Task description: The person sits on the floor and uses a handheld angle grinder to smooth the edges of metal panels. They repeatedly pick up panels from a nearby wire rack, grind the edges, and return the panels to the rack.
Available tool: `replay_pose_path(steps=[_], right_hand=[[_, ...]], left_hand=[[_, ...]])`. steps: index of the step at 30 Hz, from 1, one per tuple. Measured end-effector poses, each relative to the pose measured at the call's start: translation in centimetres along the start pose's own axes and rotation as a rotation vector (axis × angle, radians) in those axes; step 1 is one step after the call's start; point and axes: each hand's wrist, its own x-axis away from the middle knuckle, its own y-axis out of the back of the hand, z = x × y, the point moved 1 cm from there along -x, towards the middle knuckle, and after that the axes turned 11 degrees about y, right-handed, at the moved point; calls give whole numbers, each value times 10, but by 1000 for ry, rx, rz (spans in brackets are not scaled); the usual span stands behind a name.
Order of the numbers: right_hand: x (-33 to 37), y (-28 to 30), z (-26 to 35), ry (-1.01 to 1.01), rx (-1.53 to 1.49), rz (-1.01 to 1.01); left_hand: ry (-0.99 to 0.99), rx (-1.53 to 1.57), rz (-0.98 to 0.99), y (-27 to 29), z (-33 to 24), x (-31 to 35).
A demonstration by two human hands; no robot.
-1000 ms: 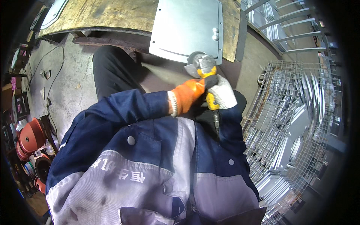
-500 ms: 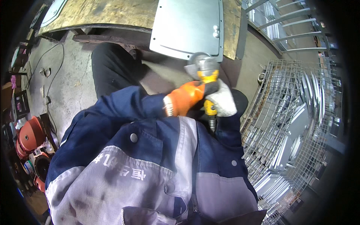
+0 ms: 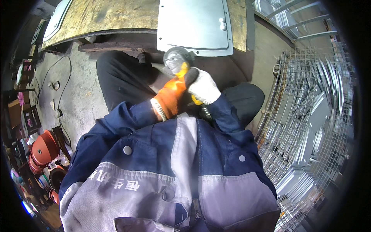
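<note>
In front of my body I hold a yellow and silver angle grinder (image 3: 181, 70) with both hands. Its round disc, slightly blurred, points away from me and stands apart from the panel. My left hand (image 3: 171, 95), in an orange glove, is closed around the grinder's body. My right hand (image 3: 205, 87), in a white glove with a dark finger part, wraps the handle. Below that hand show a yellow grip end and a metal fitting. A flat grey metal panel (image 3: 189, 25) with small edge holes and two round knobs lies on the wooden table (image 3: 116, 15), just beyond the grinder.
To the right stands a wire mesh basket (image 3: 286, 104) holding stacked metal plates (image 3: 309, 143). A metal rack (image 3: 297, 23) with more plates is at the far right. On the left are a cable (image 3: 69, 81) on the floor and red-orange round containers (image 3: 44, 146).
Both hands have moved left with the grinder. Its disc has swung left, away from the panel's near right corner, and is tilted differently.
</note>
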Motion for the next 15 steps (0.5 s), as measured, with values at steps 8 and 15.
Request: replay_pose_path(steps=[8, 15], right_hand=[[54, 83, -51, -70, -51, -278], [78, 134, -70, -130, -65, -488]], left_hand=[[-307, -564, 198, -83, 8, -59], [243, -86, 309, -116, 43, -120]])
